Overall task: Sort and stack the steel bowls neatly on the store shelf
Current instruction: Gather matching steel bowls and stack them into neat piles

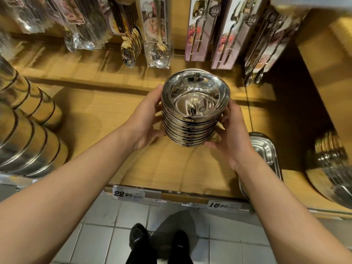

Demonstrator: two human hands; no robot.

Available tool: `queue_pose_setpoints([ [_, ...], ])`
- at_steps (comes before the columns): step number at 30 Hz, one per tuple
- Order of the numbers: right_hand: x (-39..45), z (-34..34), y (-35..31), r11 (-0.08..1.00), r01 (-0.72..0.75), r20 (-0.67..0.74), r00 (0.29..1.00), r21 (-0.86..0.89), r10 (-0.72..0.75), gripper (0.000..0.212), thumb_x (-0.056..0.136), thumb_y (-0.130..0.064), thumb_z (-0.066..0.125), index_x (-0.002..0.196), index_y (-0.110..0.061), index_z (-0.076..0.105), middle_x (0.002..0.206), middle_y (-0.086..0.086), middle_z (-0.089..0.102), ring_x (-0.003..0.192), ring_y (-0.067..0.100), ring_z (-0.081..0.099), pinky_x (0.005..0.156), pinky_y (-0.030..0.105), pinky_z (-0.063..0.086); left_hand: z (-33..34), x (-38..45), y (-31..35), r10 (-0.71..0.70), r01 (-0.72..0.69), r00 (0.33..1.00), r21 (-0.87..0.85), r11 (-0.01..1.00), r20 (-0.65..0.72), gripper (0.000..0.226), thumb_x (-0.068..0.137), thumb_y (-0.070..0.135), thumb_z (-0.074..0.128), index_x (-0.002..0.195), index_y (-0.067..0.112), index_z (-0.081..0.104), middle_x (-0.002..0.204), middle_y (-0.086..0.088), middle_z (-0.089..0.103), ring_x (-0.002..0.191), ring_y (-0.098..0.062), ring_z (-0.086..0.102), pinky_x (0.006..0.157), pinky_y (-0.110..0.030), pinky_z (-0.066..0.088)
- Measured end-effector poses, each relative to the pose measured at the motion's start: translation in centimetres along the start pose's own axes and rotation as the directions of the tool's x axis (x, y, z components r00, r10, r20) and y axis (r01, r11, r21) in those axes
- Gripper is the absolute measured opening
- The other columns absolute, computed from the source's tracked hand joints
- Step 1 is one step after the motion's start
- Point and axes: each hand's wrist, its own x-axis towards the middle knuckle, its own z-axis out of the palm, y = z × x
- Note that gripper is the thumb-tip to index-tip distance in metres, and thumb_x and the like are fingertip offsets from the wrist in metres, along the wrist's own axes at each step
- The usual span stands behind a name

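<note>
A tall stack of several nested steel bowls (194, 111) stands in the middle of the wooden shelf (106, 115), its top bowl sitting slightly askew. My left hand (146, 117) grips the stack's left side, thumb near the top rim and fingers curled lower down. My right hand (230, 130) holds the right side, fingers wrapped round the lower bowls. Whether the stack rests on the shelf or is lifted slightly, I cannot tell.
Stacks of steel containers (24, 126) fill the shelf's left. A steel tray stack (264, 149) sits right of my right hand, more steelware (331, 164) at far right. Packaged spoons and cutlery (156, 35) hang above. Price tags (127, 194) line the shelf edge.
</note>
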Motion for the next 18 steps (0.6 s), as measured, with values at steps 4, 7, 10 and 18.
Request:
queue_pose_setpoints([
  [4,0.27,0.29,-0.25,1.0,0.006,-0.01,1.0,-0.009,-0.006,0.048,0.097,-0.068,0.034,0.134,-0.042,0.051,0.115,-0.02,0.057,0.105,0.005,0.052,0.083,0.043,0.052,0.54,-0.14,-0.08,0.006,-0.007,1.0,-0.007,1.0,-0.004,0.051,0.1,0.064,0.036,0.126,0.033,0.066,0.124,0.009,0.068,0.117,-0.017,0.058,0.08,-0.045,0.054],
  [7,0.67,0.22,-0.46,1.0,-0.018,-0.035,0.999,-0.009,0.017,0.043,0.098,-0.068,0.032,0.123,-0.043,0.056,0.105,-0.022,0.059,0.099,0.004,0.053,0.083,0.043,0.049,0.47,0.01,-0.17,-0.001,0.001,1.0,-0.027,1.0,0.007,0.053,0.099,0.065,0.037,0.127,0.032,0.067,0.124,0.007,0.068,0.119,-0.019,0.059,0.091,-0.052,0.053],
  [10,0.82,-0.15,-0.28,1.0,-0.008,-0.047,0.999,-0.017,0.007,0.04,0.099,-0.066,0.032,0.124,-0.044,0.054,0.103,-0.021,0.058,0.098,0.004,0.053,0.087,0.046,0.048,0.37,0.09,-0.13,-0.004,0.005,1.0,-0.033,0.999,0.02,0.052,0.098,0.065,0.038,0.128,0.034,0.067,0.125,0.006,0.068,0.119,-0.02,0.059,0.091,-0.051,0.053],
  [18,-0.06,-0.33,-0.24,0.96,0.236,-0.037,0.969,-0.153,-0.244,0.043,0.101,-0.059,0.035,0.138,-0.046,0.054,0.136,-0.028,0.057,0.131,-0.001,0.047,0.115,0.048,0.036,0.43,0.1,-0.58,0.043,-0.044,0.998,-0.021,0.999,-0.04,0.044,0.104,0.056,0.04,0.136,0.033,0.062,0.144,0.007,0.058,0.134,-0.019,0.051,0.103,-0.06,0.046],
])
